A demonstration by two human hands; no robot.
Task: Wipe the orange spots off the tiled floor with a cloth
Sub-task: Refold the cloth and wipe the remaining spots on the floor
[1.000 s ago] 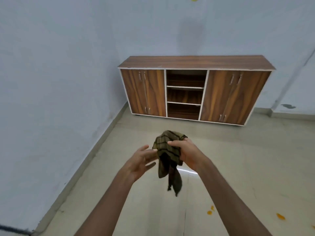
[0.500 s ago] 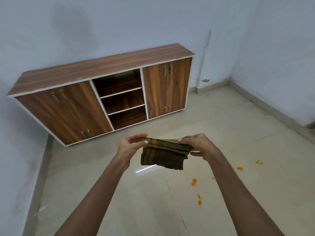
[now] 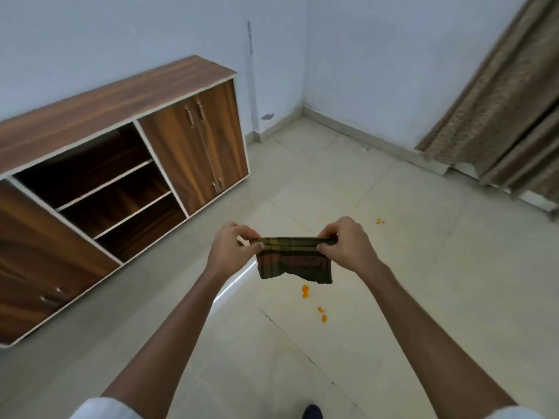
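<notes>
A dark checked cloth point(image 3: 295, 265), olive and brown, hangs folded between my two hands, well above the floor. My left hand point(image 3: 231, 251) pinches its upper left corner and my right hand point(image 3: 344, 244) pinches its upper right corner, so the top edge is stretched flat. On the pale tiled floor point(image 3: 408, 297) below the cloth lies an orange spot point(image 3: 305, 291). Two smaller orange spots point(image 3: 323, 315) sit a little nearer to me. A faint speck of orange spots point(image 3: 380, 221) lies farther off, to the right of my right hand.
A wooden cabinet point(image 3: 121, 164) with open middle shelves stands against the wall on the left. A beige curtain point(image 3: 508, 110) hangs at the far right, above a skirting edge. The dark toe of a shoe point(image 3: 312, 412) shows at the bottom.
The view has swung right, bringing the curtain and room corner in. The cloth went from a bunch in my right hand to a flat fold stretched between both hands.
</notes>
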